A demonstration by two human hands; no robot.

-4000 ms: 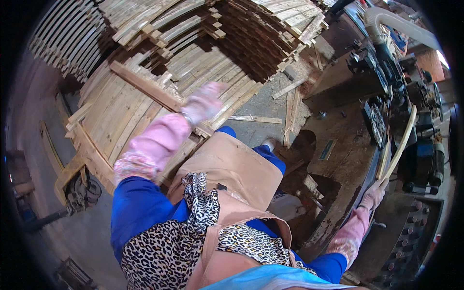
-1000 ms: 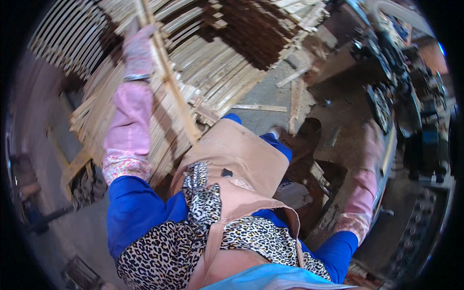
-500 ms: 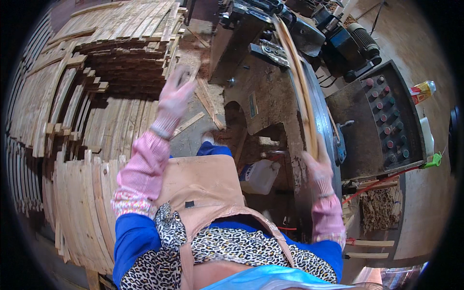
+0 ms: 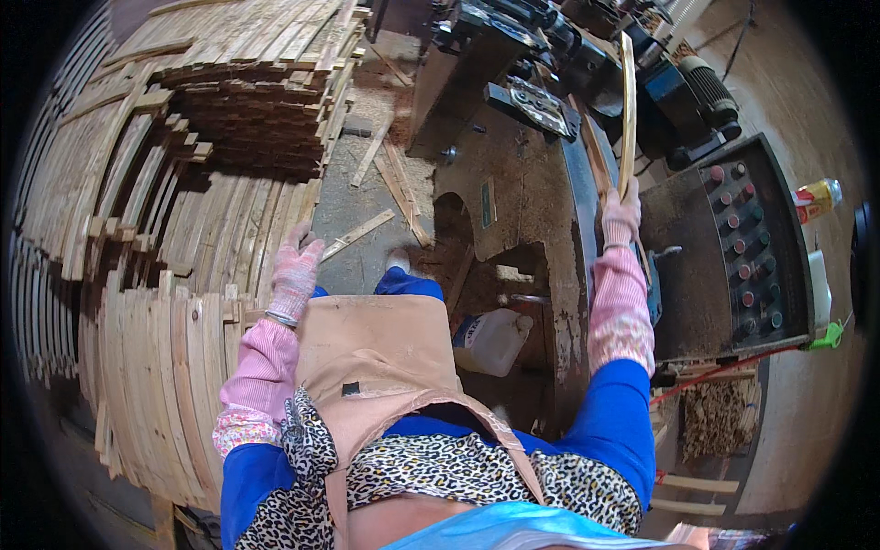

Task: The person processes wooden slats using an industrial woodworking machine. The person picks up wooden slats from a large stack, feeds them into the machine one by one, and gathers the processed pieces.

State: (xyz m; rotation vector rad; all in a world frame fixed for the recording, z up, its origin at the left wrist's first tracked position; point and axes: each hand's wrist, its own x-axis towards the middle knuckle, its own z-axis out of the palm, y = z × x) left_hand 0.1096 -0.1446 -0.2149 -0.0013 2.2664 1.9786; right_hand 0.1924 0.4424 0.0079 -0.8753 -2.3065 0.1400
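My right hand (image 4: pixel 622 217), in a pinkish glove, is closed round the near end of a long wooden strip (image 4: pixel 628 115). The strip stretches away from me over the right side of the machine bed, its far end near the machine head. A second strip (image 4: pixel 596 151) lies along the bed just left of it. On the other side my left hand (image 4: pixel 296 268), gloved as well, hangs over the edge of the stacked wood with nothing in it. Its fingers are loosely bent and somewhat apart.
Stacked wooden strips (image 4: pixel 192 367) fill the left. A woodworking machine (image 4: pixel 541 197) stands right of centre, with a button panel (image 4: pixel 733 229) beyond it. Offcuts (image 4: pixel 399 188) litter the floor, and a white jug (image 4: pixel 495 341) sits under the machine. A red hose (image 4: pixel 724 362) runs at right.
My right hand has moved forward along the bed, and the strip it holds now stands apart from the other one. My left hand has drawn back toward me and the stack.
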